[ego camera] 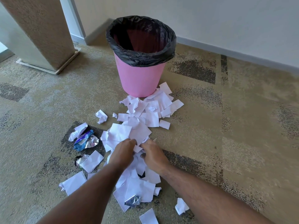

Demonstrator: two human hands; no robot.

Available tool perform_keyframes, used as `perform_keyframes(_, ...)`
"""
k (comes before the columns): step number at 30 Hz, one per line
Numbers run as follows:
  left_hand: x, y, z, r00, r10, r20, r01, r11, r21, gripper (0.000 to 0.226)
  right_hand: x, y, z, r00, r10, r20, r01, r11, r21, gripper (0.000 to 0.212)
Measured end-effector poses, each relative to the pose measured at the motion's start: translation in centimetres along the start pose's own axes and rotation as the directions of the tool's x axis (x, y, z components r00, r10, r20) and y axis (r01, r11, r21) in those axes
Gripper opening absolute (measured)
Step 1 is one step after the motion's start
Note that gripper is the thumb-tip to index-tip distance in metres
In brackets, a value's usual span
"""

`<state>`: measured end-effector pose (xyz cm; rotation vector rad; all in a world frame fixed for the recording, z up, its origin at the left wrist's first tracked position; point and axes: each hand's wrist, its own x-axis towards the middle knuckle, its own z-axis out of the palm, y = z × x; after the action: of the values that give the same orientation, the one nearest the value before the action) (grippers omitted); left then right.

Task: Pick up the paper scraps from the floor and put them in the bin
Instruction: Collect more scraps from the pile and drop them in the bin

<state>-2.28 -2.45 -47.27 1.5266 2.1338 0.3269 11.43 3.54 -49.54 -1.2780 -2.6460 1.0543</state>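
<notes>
On the carpet before the pink bin (140, 78), paper scraps (146, 110) lie scattered; left hand (123, 152) and right hand (153, 155) fingers curl, gathering scraps. Bin looks empty; nearly everything left.

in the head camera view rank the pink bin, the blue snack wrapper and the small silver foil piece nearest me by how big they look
1. pink bin
2. blue snack wrapper
3. silver foil piece, though it lies nearer the camera.

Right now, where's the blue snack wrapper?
In the head view the blue snack wrapper lies on the carpet, left of the left hand and the main paper pile, nearer the person than the pink bin.
</notes>
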Motion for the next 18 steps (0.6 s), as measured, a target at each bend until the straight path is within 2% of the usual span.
perform_keyframes(5,0.3,1.4,-2.0,0.998,0.019,-0.055,-0.019,1.000,-0.002,0.021,0.1,-1.0,-2.0,0.996,-0.005,-0.089,0.001,0.999,-0.040,0.013)
perform_keyframes(10,1.7,3.1,-5.1,0.985,0.083,-0.149,-0.082,0.997,0.013,0.033,1.0,-2.3,-5.5,0.983,-0.040,-0.180,0.031,0.998,-0.050,0.021)
perform_keyframes(18,4.7,7.0,-12.6,0.924,0.223,-0.312,-0.214,0.975,0.063,0.036,2.8,-5.6,-14.1,0.916,-0.146,-0.374,0.128,0.989,-0.072,0.021)
